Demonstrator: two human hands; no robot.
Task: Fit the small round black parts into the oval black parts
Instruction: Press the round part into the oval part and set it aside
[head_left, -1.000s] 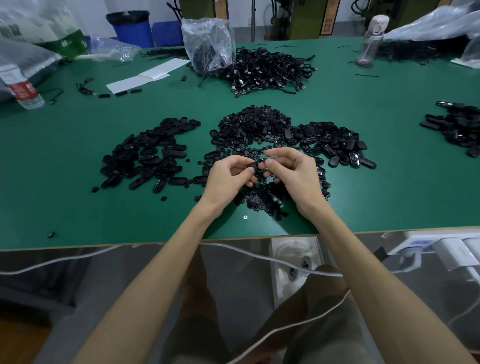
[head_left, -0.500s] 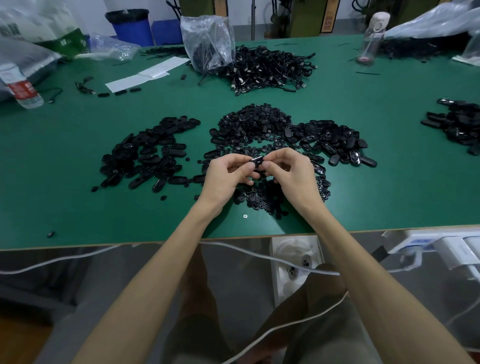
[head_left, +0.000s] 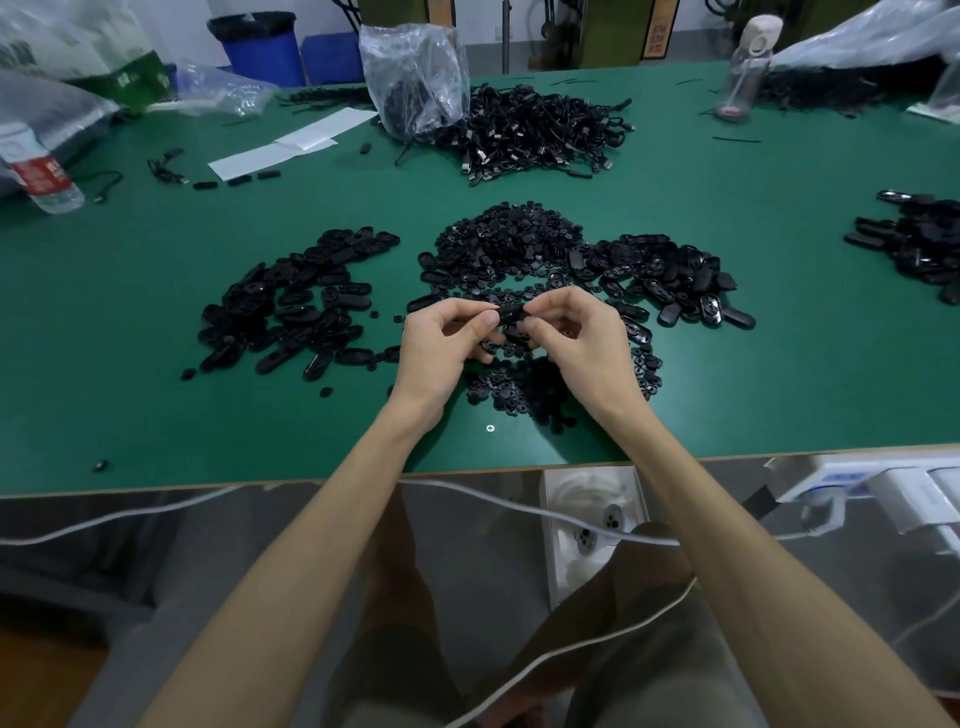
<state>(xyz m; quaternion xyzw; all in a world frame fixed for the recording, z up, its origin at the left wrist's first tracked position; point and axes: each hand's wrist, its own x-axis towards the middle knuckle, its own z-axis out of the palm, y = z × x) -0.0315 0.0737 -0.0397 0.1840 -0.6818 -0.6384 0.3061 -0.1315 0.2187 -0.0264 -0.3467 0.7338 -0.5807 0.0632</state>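
Green table (head_left: 156, 415); piles (head_left: 291, 301) short of edge; left hand (head_left: 441, 348), right hand (head_left: 587, 348) pinch oval part (head_left: 511, 313).

Tabletop (head_left: 156, 415): green and wide, pale edge along the near side.
Left: oval black parts (head_left: 296, 301) in a loose pile, strays beside it.
Centre: small round black parts (head_left: 509, 239), heaped.
Right of centre: second oval pile (head_left: 670, 270), touching the round heap.
Far side: tangled black cables (head_left: 540, 130) against a clear plastic bag (head_left: 415, 78); white paper (head_left: 291, 145); water bottle (head_left: 41, 171) far left.
Right edge: dark pile (head_left: 919, 244), well apart.
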